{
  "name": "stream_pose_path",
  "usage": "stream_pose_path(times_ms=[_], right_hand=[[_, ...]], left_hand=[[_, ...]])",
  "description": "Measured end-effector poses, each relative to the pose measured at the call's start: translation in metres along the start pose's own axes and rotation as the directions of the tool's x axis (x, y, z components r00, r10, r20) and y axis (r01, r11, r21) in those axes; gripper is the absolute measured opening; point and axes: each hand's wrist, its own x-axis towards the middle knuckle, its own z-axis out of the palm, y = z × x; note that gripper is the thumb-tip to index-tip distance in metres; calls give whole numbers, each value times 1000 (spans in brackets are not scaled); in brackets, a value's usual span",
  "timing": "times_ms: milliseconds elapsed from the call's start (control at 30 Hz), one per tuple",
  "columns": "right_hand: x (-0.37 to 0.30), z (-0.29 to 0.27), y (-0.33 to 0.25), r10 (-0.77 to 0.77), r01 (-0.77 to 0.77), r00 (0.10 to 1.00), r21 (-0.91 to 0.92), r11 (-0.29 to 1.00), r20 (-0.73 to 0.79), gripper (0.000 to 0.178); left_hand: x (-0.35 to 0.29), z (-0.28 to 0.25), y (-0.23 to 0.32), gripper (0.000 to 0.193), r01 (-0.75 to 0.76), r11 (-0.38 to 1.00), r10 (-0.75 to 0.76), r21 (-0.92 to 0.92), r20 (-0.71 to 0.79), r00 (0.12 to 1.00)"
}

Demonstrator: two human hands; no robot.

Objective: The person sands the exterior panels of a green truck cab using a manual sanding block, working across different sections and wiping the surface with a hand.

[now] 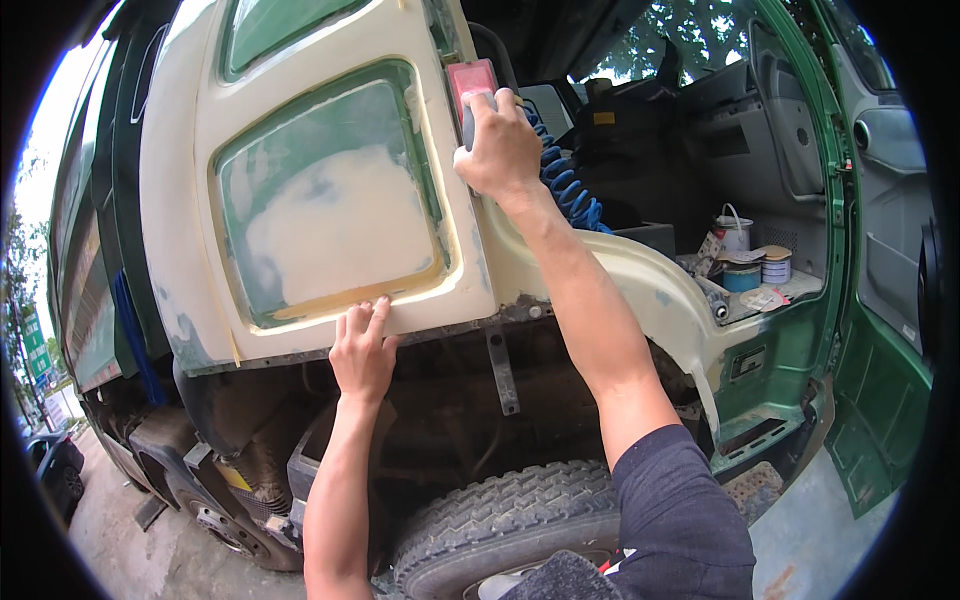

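Observation:
A truck cab's side panel (pixel 175 200), cream-coloured with a green recessed area, stands in front of me. Pale filler (pixel 340 225) covers much of the recess, and a tan strip runs along its lower edge. My right hand (pixel 500 145) is wrapped round a sanding block (pixel 472 82), reddish on top and grey below, at the panel's upper right edge beside the door opening. The block's working face is hidden. My left hand (pixel 363 350) rests on the panel's bottom rim, fingers stretched out and fingertips touching the surface just under the recess.
A coiled blue air hose (pixel 565 180) hangs inside the doorway. Several tins (pixel 742 277) and a white pail (pixel 733 232) stand on the cab floor. The green door (pixel 880 390) is swung wide at right. Below are a large tyre (pixel 510 520) and a hanging metal bracket (pixel 502 372).

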Motion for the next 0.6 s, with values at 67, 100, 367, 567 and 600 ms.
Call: stream_pose_path(times_ms=[67,100,367,567,600], right_hand=[[-35,-4,-4,2,-2,1000,12,1000,7,55],[-64,-9,-8,13,-14,1000,57,998,20,56],[-244,-64,-24,100,-102,965,-2,995,243,73],[-291,-69,-23,152,-165,956,30,986,253,67],[-289,-71,-22,145,-159,957,36,987,251,67]], left_hand=[[0,2,-1,69,-5,1000,5,1,-2,1000],[-3,0,-5,68,-10,1000,10,17,-4,1000],[0,-1,-7,68,-10,1000,10,13,-2,1000],[-2,1,-10,67,-19,1000,18,-1,-24,1000],[-2,1,-9,67,-16,1000,16,-1,-21,1000]])
